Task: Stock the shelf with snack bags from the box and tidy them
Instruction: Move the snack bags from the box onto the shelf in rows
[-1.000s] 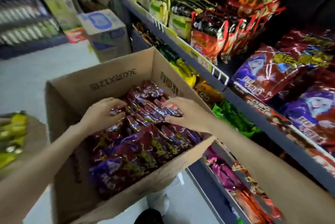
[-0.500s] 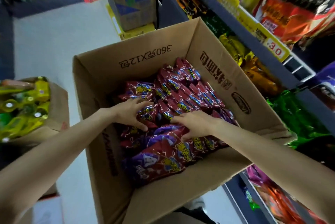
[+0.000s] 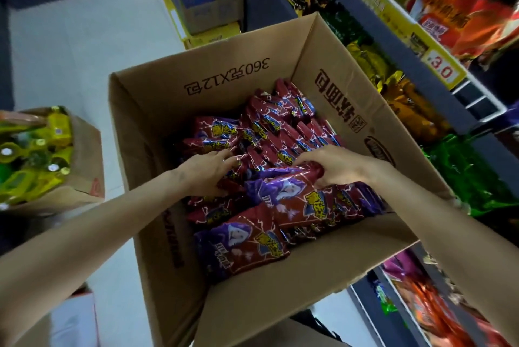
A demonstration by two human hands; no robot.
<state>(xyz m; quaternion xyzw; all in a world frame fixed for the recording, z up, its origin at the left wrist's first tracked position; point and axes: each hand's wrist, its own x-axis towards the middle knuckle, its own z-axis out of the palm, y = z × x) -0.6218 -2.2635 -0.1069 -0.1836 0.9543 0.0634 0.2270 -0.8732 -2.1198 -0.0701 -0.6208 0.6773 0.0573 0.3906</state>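
Dark metal store shelf runs along the right, crowded with packets. Open brown cardboard box sits just left of it, about half full of glossy red-and-purple foil snack bags. Left hand rests curled on the bags mid-box, grip unclear. Right hand pinches the top edge of 1 bag. Judged light, puffy, slippery, crushable; best held by the crimped seam.

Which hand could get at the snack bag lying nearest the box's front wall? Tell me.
Probably either. That snack bag lies on top, uncovered, in the open box; the left hand and right hand grip bags just beyond it.
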